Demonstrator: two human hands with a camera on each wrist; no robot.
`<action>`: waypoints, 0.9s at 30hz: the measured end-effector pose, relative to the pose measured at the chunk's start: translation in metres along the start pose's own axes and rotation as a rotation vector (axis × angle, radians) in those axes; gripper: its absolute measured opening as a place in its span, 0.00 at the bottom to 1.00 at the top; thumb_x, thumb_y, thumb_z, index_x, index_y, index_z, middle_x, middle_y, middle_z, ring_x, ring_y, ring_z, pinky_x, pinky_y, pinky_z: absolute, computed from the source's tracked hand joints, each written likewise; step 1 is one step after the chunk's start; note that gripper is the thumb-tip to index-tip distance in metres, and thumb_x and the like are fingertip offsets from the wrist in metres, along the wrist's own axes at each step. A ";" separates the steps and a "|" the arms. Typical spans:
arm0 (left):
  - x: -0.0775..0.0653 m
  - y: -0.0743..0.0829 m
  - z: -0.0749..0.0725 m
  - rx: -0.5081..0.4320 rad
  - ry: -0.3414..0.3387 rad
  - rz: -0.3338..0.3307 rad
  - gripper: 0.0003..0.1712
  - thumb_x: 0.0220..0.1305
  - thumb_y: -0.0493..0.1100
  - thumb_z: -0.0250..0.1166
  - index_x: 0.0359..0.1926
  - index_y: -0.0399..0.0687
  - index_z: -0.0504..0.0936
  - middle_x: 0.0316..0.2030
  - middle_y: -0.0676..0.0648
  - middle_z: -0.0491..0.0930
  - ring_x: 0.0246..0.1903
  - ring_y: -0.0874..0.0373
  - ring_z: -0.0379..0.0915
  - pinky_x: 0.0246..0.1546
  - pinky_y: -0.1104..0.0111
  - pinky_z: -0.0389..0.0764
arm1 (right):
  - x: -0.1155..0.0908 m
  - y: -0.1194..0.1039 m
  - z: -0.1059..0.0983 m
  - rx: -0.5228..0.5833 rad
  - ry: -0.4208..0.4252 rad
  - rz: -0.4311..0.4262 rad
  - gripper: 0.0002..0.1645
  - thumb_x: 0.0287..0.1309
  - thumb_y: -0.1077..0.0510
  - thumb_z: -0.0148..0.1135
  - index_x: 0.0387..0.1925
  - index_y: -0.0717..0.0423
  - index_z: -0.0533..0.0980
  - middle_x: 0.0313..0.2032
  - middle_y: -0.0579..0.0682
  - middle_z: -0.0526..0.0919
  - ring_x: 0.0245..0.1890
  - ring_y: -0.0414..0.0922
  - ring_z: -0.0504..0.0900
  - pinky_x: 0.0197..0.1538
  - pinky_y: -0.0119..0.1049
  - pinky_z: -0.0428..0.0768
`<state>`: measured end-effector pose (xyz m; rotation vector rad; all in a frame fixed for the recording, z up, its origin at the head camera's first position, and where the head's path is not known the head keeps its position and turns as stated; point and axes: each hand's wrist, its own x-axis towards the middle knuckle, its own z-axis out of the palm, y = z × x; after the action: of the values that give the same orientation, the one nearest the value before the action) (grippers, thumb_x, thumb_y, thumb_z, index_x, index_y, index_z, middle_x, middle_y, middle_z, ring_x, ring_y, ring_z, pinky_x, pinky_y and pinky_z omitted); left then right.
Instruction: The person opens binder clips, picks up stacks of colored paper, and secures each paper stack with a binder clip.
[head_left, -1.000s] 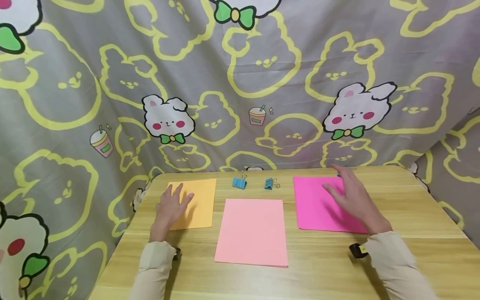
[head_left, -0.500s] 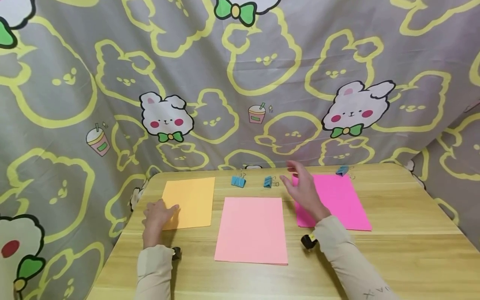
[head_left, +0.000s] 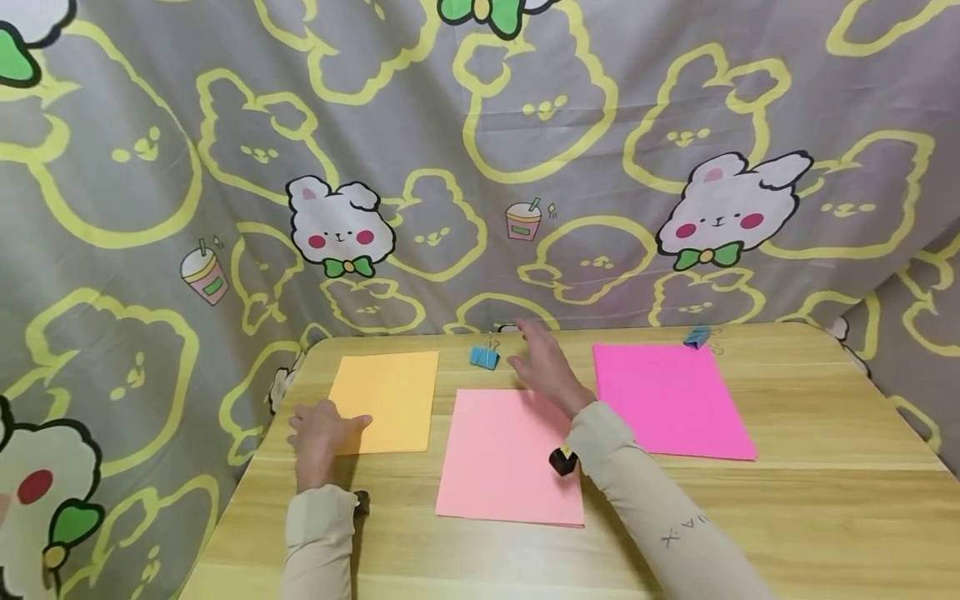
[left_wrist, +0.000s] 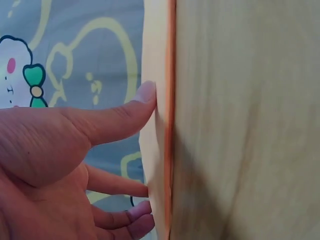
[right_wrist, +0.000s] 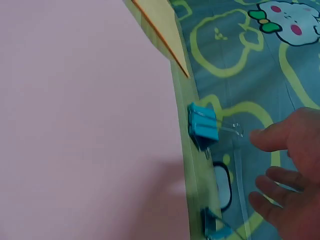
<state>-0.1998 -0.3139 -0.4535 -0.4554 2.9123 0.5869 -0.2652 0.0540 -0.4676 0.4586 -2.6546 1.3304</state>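
My left hand [head_left: 322,433] is at the left side of a stack of orange paper [head_left: 390,396]. In the left wrist view its thumb tip [left_wrist: 146,91] touches the stack, with the fingers spread below. My right hand [head_left: 551,371] reaches over the top of the light pink paper stack [head_left: 495,467], thumb and fingers apart and nothing between them. Just left of it lies a blue binder clip [head_left: 485,357]. A second blue binder clip [right_wrist: 215,229], hidden behind the hand in the head view, shows low in the right wrist view.
A magenta paper stack [head_left: 671,400] lies on the right, with a third blue binder clip [head_left: 697,337] by its top edge. The wooden table [head_left: 825,467] ends at a grey patterned curtain [head_left: 585,150] along the back.
My right hand has swept left from above the magenta stack to the middle binder clip, uncovering the right-hand clip. My left hand has shifted left to the edge of the orange stack.
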 end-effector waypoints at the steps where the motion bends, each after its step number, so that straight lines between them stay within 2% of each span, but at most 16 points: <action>1: 0.000 0.000 0.000 -0.004 -0.005 0.002 0.40 0.63 0.59 0.71 0.50 0.22 0.73 0.46 0.19 0.60 0.49 0.24 0.57 0.50 0.32 0.65 | 0.002 -0.002 0.003 -0.005 -0.020 0.004 0.42 0.65 0.65 0.68 0.76 0.59 0.60 0.70 0.62 0.68 0.67 0.60 0.71 0.65 0.55 0.73; 7: 0.001 0.003 -0.001 -0.020 -0.036 -0.001 0.38 0.59 0.57 0.75 0.46 0.24 0.71 0.45 0.20 0.62 0.46 0.28 0.57 0.47 0.38 0.66 | 0.016 -0.010 0.019 -0.060 -0.096 0.036 0.43 0.66 0.62 0.68 0.77 0.59 0.59 0.72 0.62 0.64 0.67 0.61 0.70 0.63 0.55 0.74; 11: 0.002 0.003 -0.003 -0.007 -0.030 -0.011 0.42 0.60 0.57 0.75 0.49 0.22 0.66 0.46 0.18 0.61 0.46 0.28 0.57 0.47 0.39 0.68 | 0.027 -0.017 0.032 -0.149 -0.136 0.058 0.45 0.67 0.61 0.68 0.78 0.57 0.57 0.72 0.62 0.63 0.67 0.60 0.70 0.62 0.54 0.75; 15: 0.001 0.003 -0.007 0.002 -0.035 -0.018 0.44 0.62 0.55 0.73 0.52 0.19 0.62 0.49 0.16 0.60 0.50 0.24 0.59 0.48 0.38 0.70 | 0.034 -0.024 0.041 -0.207 -0.154 0.076 0.44 0.67 0.61 0.67 0.77 0.59 0.58 0.72 0.62 0.64 0.69 0.61 0.67 0.64 0.54 0.73; 21: -0.001 0.006 -0.008 -0.021 -0.055 -0.026 0.43 0.63 0.52 0.72 0.54 0.19 0.60 0.52 0.15 0.62 0.54 0.19 0.60 0.51 0.35 0.69 | 0.039 -0.023 0.051 -0.342 -0.121 0.086 0.40 0.66 0.61 0.69 0.74 0.64 0.63 0.69 0.63 0.69 0.67 0.60 0.70 0.62 0.51 0.77; 24: -0.002 0.006 -0.007 -0.037 -0.035 -0.025 0.43 0.62 0.51 0.73 0.54 0.19 0.59 0.51 0.15 0.60 0.54 0.18 0.60 0.51 0.35 0.70 | 0.041 -0.021 0.056 -0.423 -0.072 0.045 0.36 0.64 0.60 0.71 0.68 0.66 0.68 0.62 0.64 0.75 0.60 0.59 0.77 0.55 0.49 0.82; 27: -0.003 0.006 -0.006 -0.037 -0.002 -0.024 0.42 0.61 0.51 0.75 0.51 0.21 0.59 0.48 0.16 0.61 0.52 0.19 0.62 0.49 0.36 0.71 | 0.043 -0.020 0.059 -0.493 -0.017 0.015 0.28 0.63 0.58 0.72 0.61 0.65 0.75 0.54 0.62 0.81 0.50 0.57 0.83 0.44 0.47 0.85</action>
<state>-0.1994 -0.3104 -0.4449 -0.4926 2.8943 0.6392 -0.2984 -0.0129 -0.4769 0.3808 -2.8624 0.6314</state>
